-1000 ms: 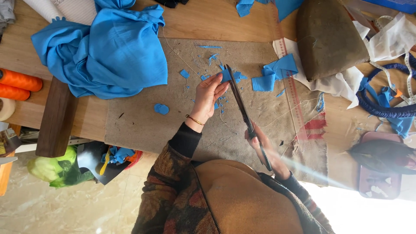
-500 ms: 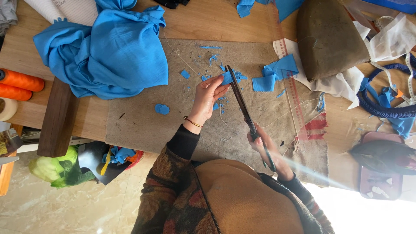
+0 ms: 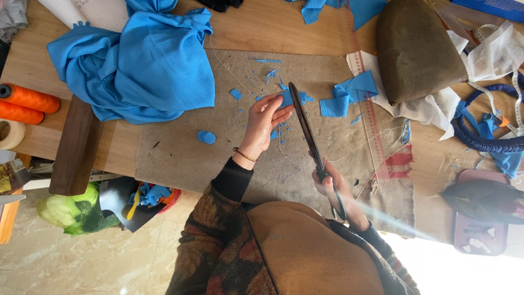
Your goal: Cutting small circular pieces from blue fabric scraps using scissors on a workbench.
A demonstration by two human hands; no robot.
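My left hand [image 3: 263, 121] pinches a small blue fabric piece [image 3: 287, 99] above the brown work mat [image 3: 180, 153]. My right hand [image 3: 331, 184] grips the handles of long dark scissors [image 3: 305, 127], whose blades reach up to the fabric piece and touch it. Small blue scraps [image 3: 207, 136] lie scattered on the mat around the hands. A folded blue strip [image 3: 347, 93] rests just right of the scissor tips.
A large blue cloth [image 3: 136, 60] is heaped at the upper left. Orange thread spools [image 3: 27, 101] lie at the left edge. A dark iron [image 3: 417, 49] sits upper right on white cloth, a ruler [image 3: 368, 104] beside it, blue cord [image 3: 486, 142] far right.
The scissors and the left hand with its blue piece have stayed almost in place; the blades have shifted slightly against the fabric.
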